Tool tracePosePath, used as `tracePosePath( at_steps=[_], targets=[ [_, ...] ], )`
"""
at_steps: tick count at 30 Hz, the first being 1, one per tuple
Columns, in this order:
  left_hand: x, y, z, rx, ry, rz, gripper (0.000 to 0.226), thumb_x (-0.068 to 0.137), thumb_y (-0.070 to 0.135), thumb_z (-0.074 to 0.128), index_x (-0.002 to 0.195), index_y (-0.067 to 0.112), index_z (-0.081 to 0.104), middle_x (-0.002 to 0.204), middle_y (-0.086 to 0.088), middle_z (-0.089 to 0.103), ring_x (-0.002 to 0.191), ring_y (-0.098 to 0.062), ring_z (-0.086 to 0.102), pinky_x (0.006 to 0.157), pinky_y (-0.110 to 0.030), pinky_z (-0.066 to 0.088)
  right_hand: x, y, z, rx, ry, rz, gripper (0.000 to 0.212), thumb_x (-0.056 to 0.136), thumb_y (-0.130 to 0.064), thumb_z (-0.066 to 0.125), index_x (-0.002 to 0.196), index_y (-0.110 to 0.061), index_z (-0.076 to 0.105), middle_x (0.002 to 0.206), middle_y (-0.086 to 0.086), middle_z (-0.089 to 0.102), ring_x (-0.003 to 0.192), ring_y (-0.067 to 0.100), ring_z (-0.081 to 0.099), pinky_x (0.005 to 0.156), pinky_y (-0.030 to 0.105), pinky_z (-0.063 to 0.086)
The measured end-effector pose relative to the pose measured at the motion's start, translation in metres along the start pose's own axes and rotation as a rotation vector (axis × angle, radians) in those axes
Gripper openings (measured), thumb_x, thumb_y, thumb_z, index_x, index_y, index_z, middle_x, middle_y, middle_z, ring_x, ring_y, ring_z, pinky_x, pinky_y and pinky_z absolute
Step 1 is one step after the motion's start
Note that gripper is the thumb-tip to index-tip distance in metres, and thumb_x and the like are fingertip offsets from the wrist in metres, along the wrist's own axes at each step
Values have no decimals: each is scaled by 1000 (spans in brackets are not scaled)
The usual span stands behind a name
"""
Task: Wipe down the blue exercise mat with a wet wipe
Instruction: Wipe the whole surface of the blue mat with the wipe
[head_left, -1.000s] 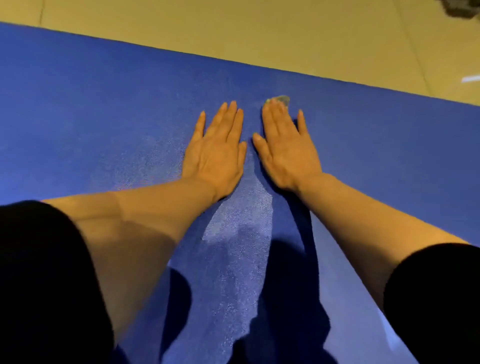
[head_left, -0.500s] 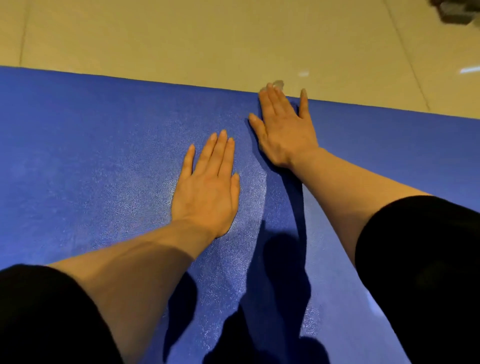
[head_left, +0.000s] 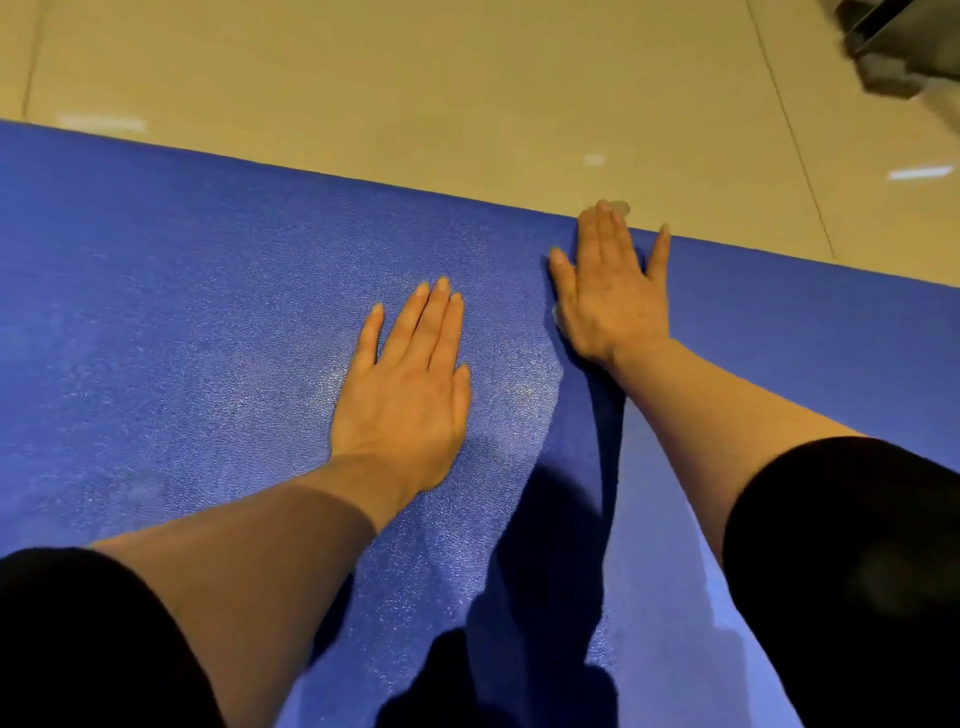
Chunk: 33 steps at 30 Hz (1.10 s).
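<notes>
Both hands flat on blue mat (head_left: 182, 312): left hand (head_left: 405, 395) bare, right hand (head_left: 613, 296) pressing wipe (head_left: 621, 207).

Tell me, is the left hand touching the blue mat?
Touching. The head view shows the left hand lying flat, palm down, on the blue mat.

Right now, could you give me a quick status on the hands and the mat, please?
Left hand flat on mat. Right hand flat on wipe at far edge. Nothing in the way.
</notes>
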<state>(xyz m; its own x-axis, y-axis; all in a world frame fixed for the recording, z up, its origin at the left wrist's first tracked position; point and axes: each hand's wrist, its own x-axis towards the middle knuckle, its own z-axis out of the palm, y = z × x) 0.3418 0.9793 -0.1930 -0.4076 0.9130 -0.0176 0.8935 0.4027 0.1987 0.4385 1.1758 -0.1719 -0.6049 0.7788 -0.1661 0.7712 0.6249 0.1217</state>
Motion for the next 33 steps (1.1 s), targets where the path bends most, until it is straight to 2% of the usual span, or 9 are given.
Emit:
tracePosePath(
  at_steps=[5,8,12,16,19,22,26,29,33],
  targets=[
    [3,0,1,1,7,-12,59,100,37,4,153,14,-8,162,-2,-6,149,-15,-6,121,-42,-4,2,-30,-2,133,-22,205,69,103,-48,8,153,-2,-1,162,12,-3,149,23,-9,119,47,-10],
    [2,2,0,12,9,-16,60,98,38,4,151,13,-6,163,-3,-1,150,-16,-1,122,-44,1,-12,-65,3,149,43,54,68,103,-47,12,153,-2,1,162,14,-2,150,25,-7,120,42,-10],
    [2,4,-2,0,-15,-15,57,101,36,6,152,14,-10,162,-1,-7,149,-15,-7,121,-43,-3,-21,-22,5,-14,94,-183,73,98,-51,1,154,-5,5,163,11,4,150,20,0,118,46,-12],
    [3,3,-3,0,-35,-15,61,100,39,6,152,15,-13,162,1,-13,149,-14,-12,121,-42,-6,-26,15,7,-45,30,34,68,101,-47,6,154,-4,2,163,11,0,150,21,-4,117,50,-14],
    [3,2,-2,15,-37,-28,60,100,38,7,152,15,-14,162,0,-13,149,-14,-12,121,-42,-6,-30,-22,7,31,26,127,68,102,-47,9,153,-4,-1,162,12,-2,150,22,-5,117,49,-12],
    [2,3,-2,20,-40,-29,60,101,37,9,152,14,-12,162,-1,-11,149,-15,-10,121,-42,-6,-46,-53,13,49,74,-11,71,99,-48,2,154,-5,2,162,11,-1,150,22,-4,116,47,-14],
    [5,6,-5,13,-58,-17,60,100,37,8,153,14,-9,162,-1,-10,149,-15,-9,120,-41,-7,-55,-11,14,-52,95,-220,75,93,-49,-7,155,-8,4,163,7,3,150,19,-1,115,50,-16],
    [7,2,-7,26,-83,-10,60,102,38,9,153,14,-11,162,0,-12,149,-15,-12,120,-41,-9,-60,13,16,-63,44,-61,70,97,-49,-2,155,-9,0,163,6,-2,150,18,-5,115,52,-17],
    [8,1,-7,38,-104,-13,60,103,37,10,153,13,-12,162,-2,-14,149,-16,-13,119,-42,-9,-79,-30,19,24,42,70,66,101,-44,7,154,-6,-4,163,8,-7,149,20,-9,116,53,-13]
  ],
)
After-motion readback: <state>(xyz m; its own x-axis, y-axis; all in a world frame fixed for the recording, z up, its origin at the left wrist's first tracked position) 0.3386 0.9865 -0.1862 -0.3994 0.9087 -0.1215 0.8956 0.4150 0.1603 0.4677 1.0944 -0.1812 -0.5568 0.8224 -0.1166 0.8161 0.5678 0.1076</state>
